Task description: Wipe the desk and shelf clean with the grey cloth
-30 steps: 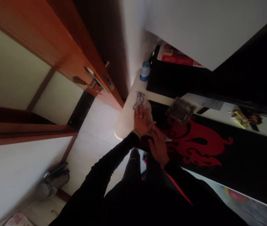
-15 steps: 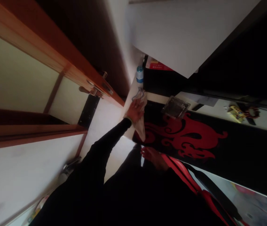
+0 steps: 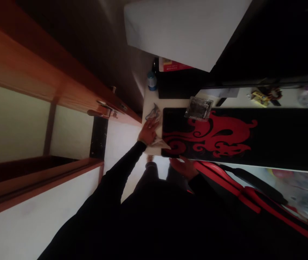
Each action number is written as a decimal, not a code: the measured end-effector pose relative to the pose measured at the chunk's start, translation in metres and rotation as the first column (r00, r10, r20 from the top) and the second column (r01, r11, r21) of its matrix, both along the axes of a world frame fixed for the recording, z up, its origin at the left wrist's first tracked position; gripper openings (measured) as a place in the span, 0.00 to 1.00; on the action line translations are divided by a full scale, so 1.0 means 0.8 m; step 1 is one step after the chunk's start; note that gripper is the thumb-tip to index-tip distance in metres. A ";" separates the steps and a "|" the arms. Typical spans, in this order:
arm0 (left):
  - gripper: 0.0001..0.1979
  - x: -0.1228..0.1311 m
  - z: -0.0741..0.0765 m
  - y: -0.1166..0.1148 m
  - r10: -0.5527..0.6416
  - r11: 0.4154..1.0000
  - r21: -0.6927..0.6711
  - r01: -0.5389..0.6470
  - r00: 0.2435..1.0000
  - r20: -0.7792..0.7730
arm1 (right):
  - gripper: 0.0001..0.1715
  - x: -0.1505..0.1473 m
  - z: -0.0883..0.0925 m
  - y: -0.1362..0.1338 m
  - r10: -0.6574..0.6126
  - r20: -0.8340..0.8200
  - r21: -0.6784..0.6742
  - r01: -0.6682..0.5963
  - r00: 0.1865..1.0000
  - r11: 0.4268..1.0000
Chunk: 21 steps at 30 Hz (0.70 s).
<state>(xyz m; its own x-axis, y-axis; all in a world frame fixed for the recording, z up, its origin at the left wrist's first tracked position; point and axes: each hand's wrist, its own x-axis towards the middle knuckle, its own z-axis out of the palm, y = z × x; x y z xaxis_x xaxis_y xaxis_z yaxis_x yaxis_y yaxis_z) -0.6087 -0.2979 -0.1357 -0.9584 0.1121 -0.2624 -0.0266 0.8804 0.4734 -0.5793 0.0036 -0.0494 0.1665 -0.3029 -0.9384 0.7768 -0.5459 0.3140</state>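
At the desk's left end, my left hand (image 3: 148, 131) presses down on a pale cloth (image 3: 161, 143) and holds it against the white desk top (image 3: 148, 104). A corner of the cloth lies over the edge of a black desk mat (image 3: 278, 137) with a red swirling print. My right hand (image 3: 183, 168) is just off the front edge of the desk, fingers loosely apart, with nothing visible in it. Beyond my left hand stands a blue-capped bottle or can (image 3: 152, 81). A clear plastic box (image 3: 199, 108) rests on the mat's back edge.
A wooden door (image 3: 83, 85) with a lever handle (image 3: 97, 113) stands to the left. A red and black chair (image 3: 224, 180) is against the desk front. At the back are a yellow packet (image 3: 260, 99) and a white panel (image 3: 181, 32) overhead.
My left hand has moved with the cloth slightly nearer the front of the desk. My right hand has come up beside the desk's front edge. The camera view has turned a little.
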 end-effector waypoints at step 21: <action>0.35 -0.121 -0.008 0.004 -0.035 0.999 -0.006 0.036 0.991 0.129 | 0.17 -0.093 0.097 0.040 -0.491 -0.350 -0.013 0.520 0.798 0.854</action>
